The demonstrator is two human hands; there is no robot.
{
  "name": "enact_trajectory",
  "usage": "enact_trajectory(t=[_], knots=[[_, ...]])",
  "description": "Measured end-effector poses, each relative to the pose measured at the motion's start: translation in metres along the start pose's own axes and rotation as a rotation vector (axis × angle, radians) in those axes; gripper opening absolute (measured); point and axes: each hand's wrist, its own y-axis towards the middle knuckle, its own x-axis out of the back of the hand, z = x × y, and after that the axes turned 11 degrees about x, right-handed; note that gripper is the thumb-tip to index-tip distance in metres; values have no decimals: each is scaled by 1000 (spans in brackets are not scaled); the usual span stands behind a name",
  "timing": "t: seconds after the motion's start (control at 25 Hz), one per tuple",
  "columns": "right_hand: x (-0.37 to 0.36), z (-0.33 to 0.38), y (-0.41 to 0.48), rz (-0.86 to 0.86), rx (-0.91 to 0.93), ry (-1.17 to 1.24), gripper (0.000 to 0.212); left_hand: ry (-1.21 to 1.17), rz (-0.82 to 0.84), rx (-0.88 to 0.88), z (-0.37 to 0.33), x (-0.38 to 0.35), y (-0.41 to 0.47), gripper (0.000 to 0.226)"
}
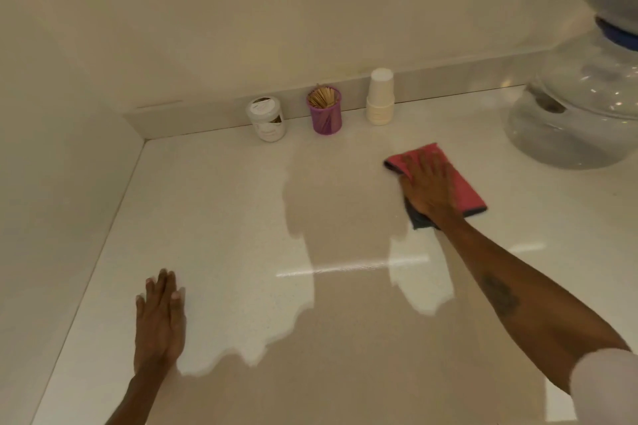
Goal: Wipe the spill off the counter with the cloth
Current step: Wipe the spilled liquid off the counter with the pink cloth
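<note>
Down low on the left, the left hand (159,319) lies flat on the white counter (221,217), fingers straight and close together, holding nothing. Far past its fingertips, by the back wall, stand a white jar (266,118), a purple cup of wooden sticks (325,109) and a stack of paper cups (380,97). To the right of them, the right hand (428,185) presses flat on the pink cloth (462,188), fingers spread a little. Right of that hand sits a big clear glass jar (580,114). I cannot pick out the spill for sure.
</note>
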Motion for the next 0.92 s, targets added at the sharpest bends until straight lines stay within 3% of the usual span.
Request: enact_trajectory(t=[0.2,0.32,0.44,0.6,0.68,0.76,0.92], knots=[[-33,97,-20,94,452,-102,61,3,13,-9,2,-1,1,71],[-34,75,-83,102,604,-150,58,-1,14,-7,2,1,-2,72],[-20,11,-104,73,497,-154,57,-19,4,-2,-2,2,-2,71],[0,-24,-33,41,64,-65,76,-24,4,5,-8,0,-1,68],[0,3,11,46,-14,-38,80,-39,10,6,-10,2,1,65],[-12,55,43,50,8,-21,70,-39,7,-2,-10,2,0,63],[-50,205,59,89,236,49,71,-82,2,13,-3,3,-2,62]])
